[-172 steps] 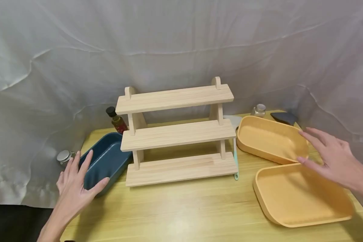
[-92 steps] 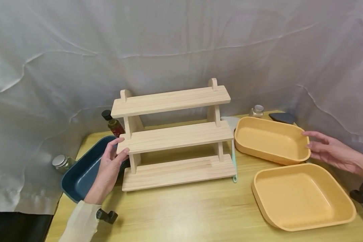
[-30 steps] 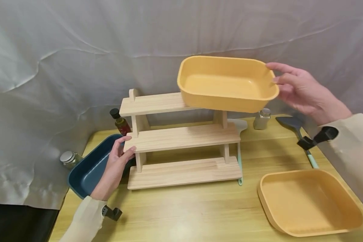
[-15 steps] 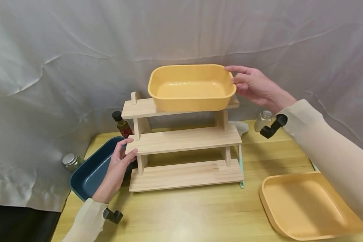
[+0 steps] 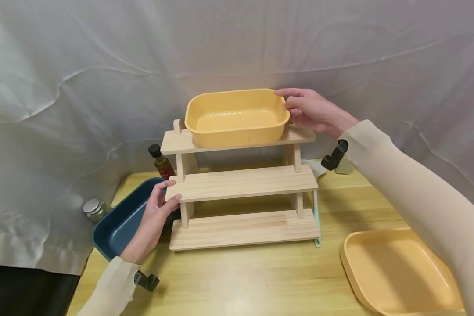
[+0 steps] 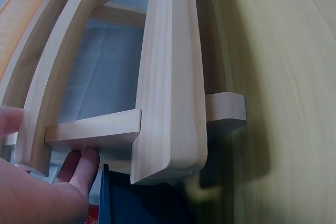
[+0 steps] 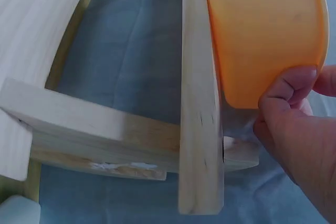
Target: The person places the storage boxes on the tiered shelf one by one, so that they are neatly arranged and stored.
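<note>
From my end, the head view shows the right hand (image 5: pixel 314 109) pinching the right rim of the yellow tray (image 5: pixel 237 118) between thumb and forefinger; the remaining fingers bunch below, partly hidden, so I cannot tell how each one lies. The tray sits level at the top shelf of the wooden stand (image 5: pixel 242 182), hiding much of that plank. In the right wrist view its base runs close along the board, yet I can't make out whether it bears down fully, and its far end is cut off there. The left hand (image 5: pixel 150 221) grips the left end of the middle shelf; the left wrist view gives me one digit above the plank and two tucked beneath against the side support, with the rest out of sight. Behind that hand, the navy tray (image 5: pixel 120 230) is partly covered, and the bottle (image 5: pixel 163 166) has its lower part hidden. A second yellow tray (image 5: pixel 395 263) is cut by the right sleeve (image 5: pixel 418 197) and the bottom edge. I see only a piece of the right-hand jar (image 5: pixel 342 166) past the wrist bracket (image 5: pixel 335 156), and the green-handled utensil (image 5: pixel 317 219) is partly lost behind the stand.
</note>
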